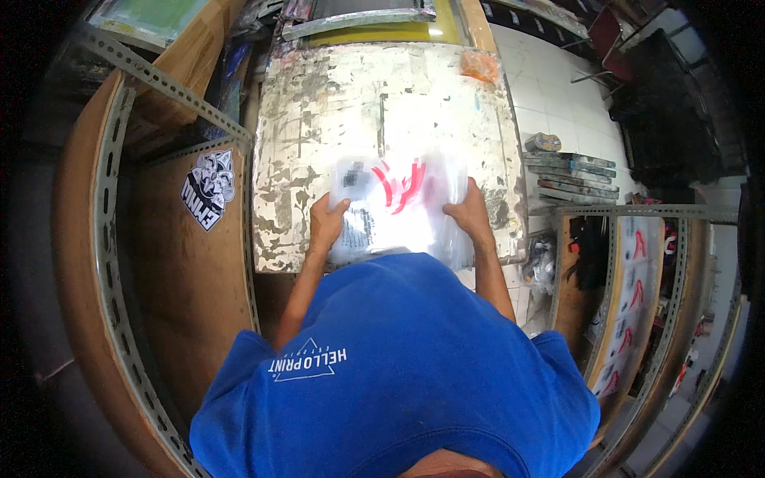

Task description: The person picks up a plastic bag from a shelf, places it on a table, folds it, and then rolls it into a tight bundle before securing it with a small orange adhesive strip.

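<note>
Both my hands grip a stack of clear printed plastic bags (pixel 374 227) at the near edge of a worn work table (pixel 319 103). Red curved strokes and small dark print show through the glossy plastic, which is partly washed out by glare. My left hand (pixel 325 220) closes on the left side, thumb on top. On the opposite side, my right hand (pixel 472 212) pinches the edge, its thumb also on top. The fingers under the plastic are hidden, and my body covers the nearest part of the stack.
A frame with a yellow panel (pixel 382 33) lies across the table's far end, near an orange plastic scrap (pixel 480 66). Shelving with a brown board (pixel 191 263) stands close on the left. To the right are stacked frames (pixel 572 177) and a rack holding similar red-printed plastic (pixel 633 295).
</note>
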Motion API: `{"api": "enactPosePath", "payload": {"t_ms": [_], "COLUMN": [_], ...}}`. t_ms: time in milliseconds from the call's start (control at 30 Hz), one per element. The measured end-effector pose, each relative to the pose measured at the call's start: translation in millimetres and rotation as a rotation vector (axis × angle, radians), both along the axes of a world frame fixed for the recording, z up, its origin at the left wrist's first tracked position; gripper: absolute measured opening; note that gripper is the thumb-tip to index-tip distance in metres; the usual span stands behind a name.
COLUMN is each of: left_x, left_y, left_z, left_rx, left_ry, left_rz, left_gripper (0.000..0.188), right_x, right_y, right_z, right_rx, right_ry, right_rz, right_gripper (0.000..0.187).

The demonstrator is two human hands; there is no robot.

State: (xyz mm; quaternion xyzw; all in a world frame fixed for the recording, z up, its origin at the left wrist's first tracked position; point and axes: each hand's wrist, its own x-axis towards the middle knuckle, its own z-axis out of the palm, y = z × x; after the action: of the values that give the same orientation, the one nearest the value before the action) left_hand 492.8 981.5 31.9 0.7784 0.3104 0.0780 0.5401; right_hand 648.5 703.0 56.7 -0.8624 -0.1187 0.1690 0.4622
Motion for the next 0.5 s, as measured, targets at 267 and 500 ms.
{"api": "enactPosePath", "payload": {"t_ms": [267,500], "left_x": [4.8,19.9], "left_y": [-9.9,2.7], "left_z": [60.8,43.3], "left_rx": [-0.050,-0.150], "left_ry": [-0.400,-0.469], "left_rz": [0.110,0.005], "left_gripper": [0.027,0.042], "right_x": [-23.8,-15.0], "right_y": [-2.4,-2.2], "right_z": [69.7,25.0], "right_rx": [0.396,0.449], "right_ry": [-0.469,-0.345], "right_rz": [-0.107,-0.053], "right_gripper": [0.068,0.101]}}
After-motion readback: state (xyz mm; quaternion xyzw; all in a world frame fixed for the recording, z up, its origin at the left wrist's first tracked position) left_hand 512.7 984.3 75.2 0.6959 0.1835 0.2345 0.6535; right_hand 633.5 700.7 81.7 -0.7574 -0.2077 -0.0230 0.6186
